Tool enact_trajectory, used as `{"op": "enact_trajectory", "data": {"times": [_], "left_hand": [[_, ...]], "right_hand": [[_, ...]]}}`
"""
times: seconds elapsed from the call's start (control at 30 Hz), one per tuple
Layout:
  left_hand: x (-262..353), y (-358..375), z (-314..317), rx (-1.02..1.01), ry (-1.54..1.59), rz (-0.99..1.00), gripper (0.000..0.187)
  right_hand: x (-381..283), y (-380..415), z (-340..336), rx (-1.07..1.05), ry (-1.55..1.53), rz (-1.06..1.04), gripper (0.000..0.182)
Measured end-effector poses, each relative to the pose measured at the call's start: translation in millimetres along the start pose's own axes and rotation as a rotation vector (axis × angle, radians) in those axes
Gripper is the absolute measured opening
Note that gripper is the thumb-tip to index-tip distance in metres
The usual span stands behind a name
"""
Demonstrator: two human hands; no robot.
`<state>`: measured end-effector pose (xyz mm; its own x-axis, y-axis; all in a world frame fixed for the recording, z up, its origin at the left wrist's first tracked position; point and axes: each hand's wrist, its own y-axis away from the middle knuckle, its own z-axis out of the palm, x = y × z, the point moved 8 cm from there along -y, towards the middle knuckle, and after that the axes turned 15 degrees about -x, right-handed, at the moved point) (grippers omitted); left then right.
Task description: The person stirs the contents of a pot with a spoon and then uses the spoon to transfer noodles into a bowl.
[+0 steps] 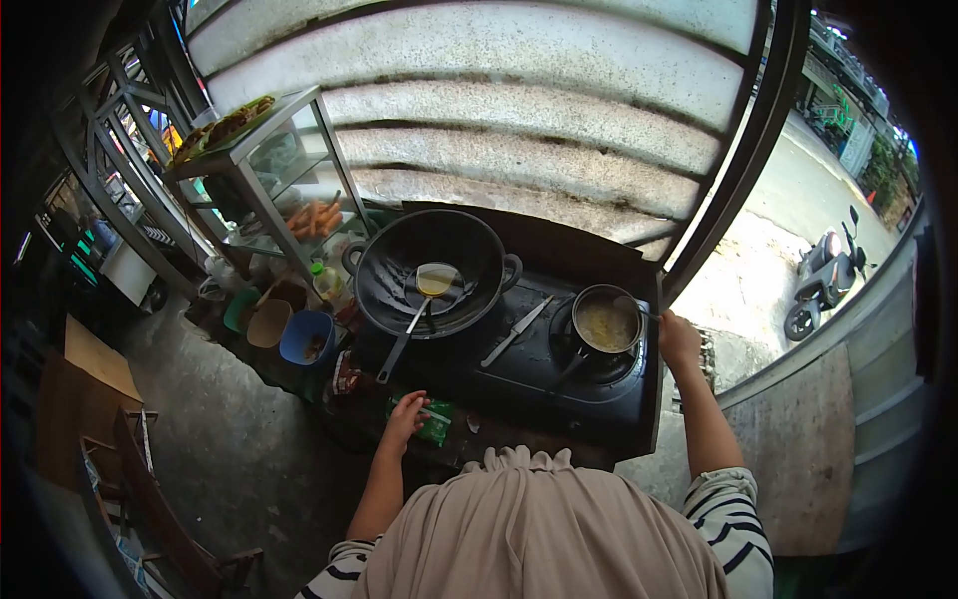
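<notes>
My left hand (404, 417) is beside a green packet (435, 423) at the stove's front edge, fingers bent; whether it holds anything is unclear. My right hand (679, 341) is closed at the stove's right edge, around the handle end of a ladle or spoon that reaches into a small pot (606, 319) of yellowish liquid. The pot sits on the right burner. A knife (517, 330) lies on the black stove (479, 371). On the left burner, a large black wok (387, 290) holds a ladle and a black-handled utensil, with some yellow liquid in the ladle.
Left of the wok are a bottle (326, 282), a blue bowl (306, 337), a tan bowl (269, 323) and a green bowl (240, 309). A glass display case (261, 190) stands behind them. A wooden chair (160, 499) is at lower left, a motorbike (826, 275) outside at right.
</notes>
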<state>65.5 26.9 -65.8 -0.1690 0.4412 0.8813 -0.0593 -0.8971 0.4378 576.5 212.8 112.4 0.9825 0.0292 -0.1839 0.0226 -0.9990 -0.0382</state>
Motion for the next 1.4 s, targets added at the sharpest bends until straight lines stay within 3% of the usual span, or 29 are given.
{"op": "enact_trajectory", "data": {"times": [0.1,0.2,0.37,0.47,0.57,0.67,0.73,0.8,0.93,1.13,1.2,1.27,1.33,1.4], "left_hand": [[-0.2,-1.0,1.3,0.000,0.000,-0.003,0.031],[-2.1,-2.5,-0.1,0.002,0.000,0.003,0.031],[-2.1,2.3,-1.9,0.009,0.005,0.010,0.031],[-2.8,3.3,-3.5,0.001,0.005,0.011,0.032],[-4.8,5.9,-5.2,0.013,0.015,0.005,0.032],[-6.0,6.3,-4.1,0.003,0.028,0.002,0.031],[-6.2,5.8,-4.6,0.014,0.026,-0.002,0.032],[-5.8,5.0,-4.1,0.014,0.021,0.004,0.032],[-5.6,4.2,-2.5,0.013,0.012,0.009,0.032],[-5.0,2.2,-1.9,0.011,0.016,0.020,0.032],[-7.0,2.1,-3.3,0.010,0.020,0.026,0.031],[-8.5,3.5,-4.9,0.008,0.021,0.029,0.031],[-10.3,4.7,-6.6,0.011,0.028,0.017,0.030],[-7.9,8.1,-5.8,0.017,0.028,0.016,0.031]], "right_hand": [[-8.1,-7.2,33.5,-0.204,0.160,-0.014,0.014],[-18.6,-5.4,57.8,-0.320,0.094,0.024,0.016],[-14.0,-14.7,80.3,-0.358,-0.157,-0.012,0.019],[-8.8,-23.8,87.7,-0.363,-0.240,-0.145,0.022],[10.6,-27.2,94.4,-0.450,-0.392,-0.072,0.023],[34.2,-20.6,104.4,-0.608,-0.721,0.127,0.023],[40.4,-17.2,99.7,-0.623,-0.755,0.133,0.022],[46.4,-9.4,104.0,-0.727,-1.041,0.250,0.019],[49.6,-6.6,101.1,-0.751,-1.186,0.227,0.017],[57.9,-12.5,114.7,-0.674,-0.966,0.224,0.016],[53.8,-27.1,93.7,-0.249,-0.374,-0.109,0.017],[24.0,-9.0,63.7,-0.233,-0.282,-0.112,0.018],[-2.7,3.6,29.2,-0.199,0.007,-0.030,0.016],[-8.8,4.0,19.9,-0.158,0.045,-0.059,0.016]]}}
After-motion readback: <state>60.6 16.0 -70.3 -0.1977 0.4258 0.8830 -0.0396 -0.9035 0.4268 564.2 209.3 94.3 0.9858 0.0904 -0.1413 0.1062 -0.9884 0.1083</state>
